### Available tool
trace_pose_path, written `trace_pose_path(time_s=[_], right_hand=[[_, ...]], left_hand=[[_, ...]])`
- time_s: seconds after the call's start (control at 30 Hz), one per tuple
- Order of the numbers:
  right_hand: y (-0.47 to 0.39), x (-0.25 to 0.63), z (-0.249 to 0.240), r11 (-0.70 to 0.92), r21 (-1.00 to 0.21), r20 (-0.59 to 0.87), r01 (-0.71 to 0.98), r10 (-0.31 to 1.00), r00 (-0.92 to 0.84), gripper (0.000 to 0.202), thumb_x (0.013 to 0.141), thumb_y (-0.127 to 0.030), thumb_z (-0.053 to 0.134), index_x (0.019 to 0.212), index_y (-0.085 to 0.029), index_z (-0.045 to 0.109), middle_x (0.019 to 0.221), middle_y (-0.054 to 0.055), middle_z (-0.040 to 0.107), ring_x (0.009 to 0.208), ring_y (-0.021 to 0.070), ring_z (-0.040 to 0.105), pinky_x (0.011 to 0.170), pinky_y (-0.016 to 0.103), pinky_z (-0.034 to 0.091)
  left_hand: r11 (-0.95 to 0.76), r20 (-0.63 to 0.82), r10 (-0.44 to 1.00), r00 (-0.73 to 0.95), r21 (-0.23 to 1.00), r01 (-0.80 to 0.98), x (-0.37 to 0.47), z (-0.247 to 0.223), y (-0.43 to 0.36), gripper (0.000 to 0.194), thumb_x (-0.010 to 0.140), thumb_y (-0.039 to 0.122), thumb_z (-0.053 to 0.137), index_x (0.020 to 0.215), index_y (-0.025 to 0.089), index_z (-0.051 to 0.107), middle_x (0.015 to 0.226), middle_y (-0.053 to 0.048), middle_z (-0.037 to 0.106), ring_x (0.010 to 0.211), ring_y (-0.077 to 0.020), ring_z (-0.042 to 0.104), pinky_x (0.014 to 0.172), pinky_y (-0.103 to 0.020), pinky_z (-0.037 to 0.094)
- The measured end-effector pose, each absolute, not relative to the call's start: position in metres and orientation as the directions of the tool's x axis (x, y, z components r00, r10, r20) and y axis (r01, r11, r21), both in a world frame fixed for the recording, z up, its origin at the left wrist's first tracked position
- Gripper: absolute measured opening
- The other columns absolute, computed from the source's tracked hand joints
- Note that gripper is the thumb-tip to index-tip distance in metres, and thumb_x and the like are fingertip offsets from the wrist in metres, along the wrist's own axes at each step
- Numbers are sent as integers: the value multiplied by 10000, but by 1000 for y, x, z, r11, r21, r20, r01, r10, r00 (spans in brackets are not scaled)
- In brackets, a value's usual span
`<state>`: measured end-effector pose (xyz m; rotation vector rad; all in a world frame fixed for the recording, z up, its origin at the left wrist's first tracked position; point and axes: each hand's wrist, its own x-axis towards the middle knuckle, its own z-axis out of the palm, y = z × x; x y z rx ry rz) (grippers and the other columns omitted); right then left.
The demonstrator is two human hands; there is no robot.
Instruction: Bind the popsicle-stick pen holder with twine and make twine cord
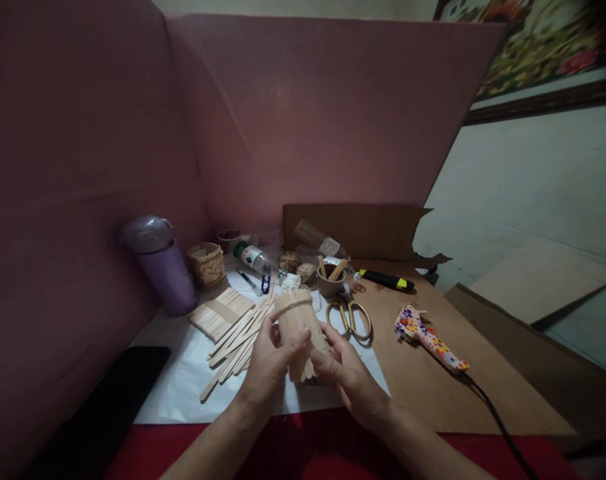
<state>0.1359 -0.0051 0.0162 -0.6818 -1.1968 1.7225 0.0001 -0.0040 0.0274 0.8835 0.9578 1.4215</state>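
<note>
Between my two hands is a round holder made of popsicle sticks [296, 323], with twine wound around its upper part. My left hand [271, 350] wraps its left side, the thumb lying across the front. Gripping the lower right side is my right hand [343, 365], its thumb near the sticks' rounded ends. The holder is tilted and held above white paper [173, 393]. Loose popsicle sticks [235, 347] lie fanned out left of my left hand, beside a banded bundle of sticks [221, 313]. Gold-handled scissors [350, 319] rest just beyond my right hand.
A floral glue gun [430, 339] with a black cord lies on cardboard [463, 393] at right, near a utility knife [387, 279]. Behind stand a cup with sticks [331, 285], plastic bottles [255, 257], twine balls [289, 261] and a decorated holder [207, 265]. A purple tumbler [165, 270] stands left.
</note>
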Motion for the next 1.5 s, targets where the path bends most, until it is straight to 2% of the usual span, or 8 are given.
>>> trace_pose_path(time_s=[0.17,0.3,0.47,0.67,0.93,1.17,1.3,1.5], right_hand=[[-7,136,21,-188,-897,33,-400,874,-484,555,772,-393,651,1258,-217,448,1152,87,604,980,219,618,765,316,506],[-8,135,23,-188,-901,22,-392,881,-473,594,738,-417,671,1250,-207,455,1129,94,611,947,231,624,694,303,516],[-7,136,24,-135,-915,54,-381,894,-445,596,717,-415,695,1231,-201,482,1126,95,615,1018,243,597,822,346,489],[-6,137,20,-129,-918,60,-375,890,-452,585,736,-400,687,1249,-219,471,1175,98,596,1082,258,570,878,385,469],[-6,137,18,18,-941,153,-339,914,-375,663,704,-359,724,1286,-250,423,1263,106,554,1142,279,546,951,430,438],[-7,136,12,216,-973,231,-82,935,-269,696,712,-234,699,1325,-239,368,1341,102,488,1215,284,485,1002,432,407],[-7,135,5,358,-928,329,104,919,-218,705,714,-190,671,1344,-234,357,1358,90,474,1241,267,459,1035,421,381],[-5,137,0,442,-848,372,292,890,-264,755,718,-191,651,1394,-222,317,1379,105,451,1276,275,415,1061,457,345]], left_hand=[[90,-90,996,26,836,-541,5,37,-9,527,683,322,725,1132,156,502,967,-116,672,862,-240,657,754,-324,499],[149,-129,989,77,794,-589,6,46,-12,534,668,308,720,1128,157,496,890,-94,677,801,-246,664,703,-324,504],[162,-109,986,124,771,-615,3,47,-13,479,708,283,667,1141,168,496,887,-92,676,809,-248,659,699,-328,503],[177,-112,983,144,763,-621,2,40,-12,441,742,274,631,1146,164,493,928,-107,673,847,-255,653,711,-337,506],[-9,45,997,54,842,-539,4,27,-4,472,697,271,714,1113,161,520,1060,-136,654,945,-268,633,796,-356,496],[-62,92,995,44,888,-455,1,23,-3,526,658,260,754,1120,164,520,1072,-122,653,981,-276,619,832,-374,493],[-67,87,996,26,897,-437,0,23,-2,552,599,248,787,1078,136,539,1009,-118,671,917,-267,632,789,-363,508],[-33,51,998,27,884,-467,0,21,-1,600,591,202,781,1120,138,505,1016,-124,657,881,-244,633,784,-363,506]])
